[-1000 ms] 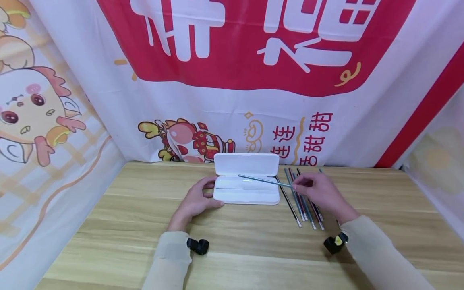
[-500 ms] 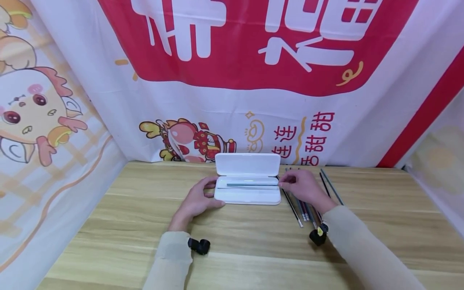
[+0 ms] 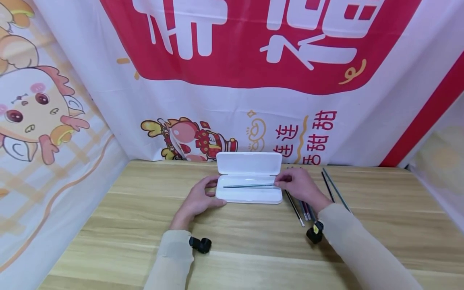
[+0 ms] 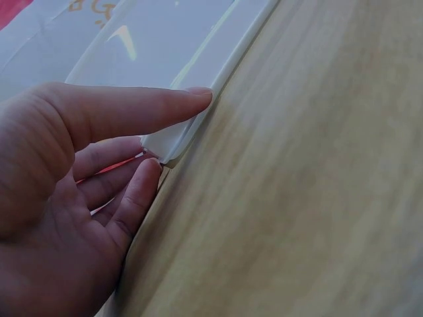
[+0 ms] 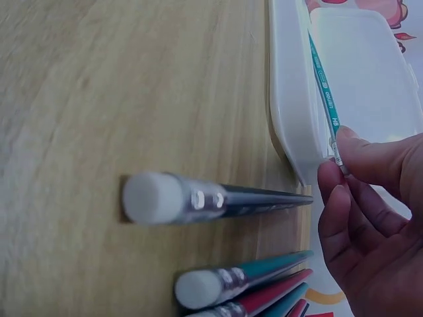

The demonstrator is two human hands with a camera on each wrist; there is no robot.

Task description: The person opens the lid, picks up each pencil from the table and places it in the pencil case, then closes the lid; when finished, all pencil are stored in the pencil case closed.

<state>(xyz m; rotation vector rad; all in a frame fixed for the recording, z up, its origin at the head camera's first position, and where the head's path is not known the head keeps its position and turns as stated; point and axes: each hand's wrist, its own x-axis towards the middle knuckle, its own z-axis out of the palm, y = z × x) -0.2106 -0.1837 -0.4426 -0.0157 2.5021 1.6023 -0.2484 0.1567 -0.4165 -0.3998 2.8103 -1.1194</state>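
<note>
A white pencil case lies with its lid raised at the back of the table. My left hand holds the case's left end. In the left wrist view the thumb lies on the front rim while the fingers meet the end corner. Over the case, my right hand pinches a teal pencil near its eraser end, between thumb and fingertips. The pencil's shaft stretches leftward along the case, and HB lettering shows on it in the right wrist view. The right hand hides part of the case's right end.
Several eraser-tipped pencils lie right of the case, partly under my right hand, among them a black one. Farther right, a dark pencil and a teal-grey one lie by the right forearm. A printed cloth hangs behind the table.
My right hand has moved left from above the loose pencils to the case's right end, bringing the teal pencil lower and more level over the case. The left hand has stayed at the left end.
</note>
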